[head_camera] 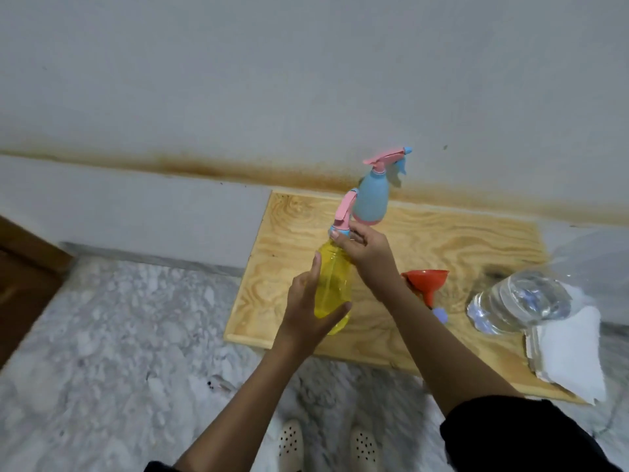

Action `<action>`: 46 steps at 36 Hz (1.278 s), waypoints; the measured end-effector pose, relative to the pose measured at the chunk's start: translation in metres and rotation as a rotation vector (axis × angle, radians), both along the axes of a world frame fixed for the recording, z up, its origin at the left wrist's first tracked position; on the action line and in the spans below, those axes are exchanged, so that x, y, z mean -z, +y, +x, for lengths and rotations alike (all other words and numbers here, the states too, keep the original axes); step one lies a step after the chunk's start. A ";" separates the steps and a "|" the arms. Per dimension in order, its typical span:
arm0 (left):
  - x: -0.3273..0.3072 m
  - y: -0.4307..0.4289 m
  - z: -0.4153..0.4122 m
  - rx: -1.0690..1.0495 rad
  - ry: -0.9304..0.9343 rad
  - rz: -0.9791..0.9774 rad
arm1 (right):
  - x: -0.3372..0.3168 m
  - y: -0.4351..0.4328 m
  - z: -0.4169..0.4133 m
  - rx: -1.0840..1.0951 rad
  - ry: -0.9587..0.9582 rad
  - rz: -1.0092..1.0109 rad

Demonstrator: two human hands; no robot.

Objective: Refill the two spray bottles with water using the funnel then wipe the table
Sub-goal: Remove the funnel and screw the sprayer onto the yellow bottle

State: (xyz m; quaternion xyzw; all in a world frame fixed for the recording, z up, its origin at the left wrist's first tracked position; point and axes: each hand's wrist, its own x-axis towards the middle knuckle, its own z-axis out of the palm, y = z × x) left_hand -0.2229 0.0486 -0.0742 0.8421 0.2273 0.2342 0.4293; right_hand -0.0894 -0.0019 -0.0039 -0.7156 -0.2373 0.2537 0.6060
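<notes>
Spotted shoes point(291, 444) are showing at the bottom. Left hand point(306, 315) is wrapping the yellow spray bottle point(332, 287) over the table's point(459, 240) front-left part. Right hand point(369, 253) is pinching its pink spray head point(343, 212) at the collar (probably unscrewing). Best done by keeping the body steady and upright. Blue spray bottle point(372, 199), funnel point(425, 281), water bottle point(520, 301) and white cloth point(571, 352) are sitting further right. Blur is hiding the fill levels.

Bare wood lies open across the upper right of the table point(459, 240), between the blue spray bottle point(372, 199) and the water jug point(520, 301). The orange funnel point(425, 281) lies mid-frame — just right of the left hand point(306, 315) and right hand point(367, 253) gripping the yellow bottle point(332, 284). A white cloth point(571, 352) covers the lower-right corner.
</notes>
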 end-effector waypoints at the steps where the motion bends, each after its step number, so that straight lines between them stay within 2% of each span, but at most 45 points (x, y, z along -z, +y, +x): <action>1: 0.002 -0.007 -0.002 -0.050 0.012 0.002 | 0.005 0.002 -0.005 0.027 0.005 -0.004; 5: 0.014 -0.035 -0.012 -0.233 0.059 -0.060 | 0.025 0.004 -0.024 0.101 -0.038 -0.099; 8: 0.025 -0.052 -0.019 -0.305 0.078 -0.099 | 0.041 0.005 -0.028 -0.021 -0.106 -0.186; 12: 0.035 -0.074 -0.025 -0.363 0.116 -0.070 | 0.050 0.007 -0.027 -0.191 -0.133 -0.183; 18: 0.040 -0.099 -0.029 -0.467 0.150 -0.090 | 0.068 0.002 -0.041 -0.206 -0.131 -0.180; 28: 0.042 -0.115 -0.032 -0.520 0.210 -0.007 | 0.083 0.001 -0.044 -0.208 -0.112 -0.256; 34: 0.043 -0.121 -0.029 -0.512 0.226 -0.028 | 0.087 -0.003 -0.036 -0.216 -0.107 -0.319; 40: 0.046 -0.122 -0.027 -0.505 0.235 -0.023 | 0.090 -0.004 -0.031 -0.262 0.008 -0.314; 46: 0.045 -0.121 -0.028 -0.506 0.231 -0.021 | 0.092 -0.002 -0.032 -0.269 0.017 -0.280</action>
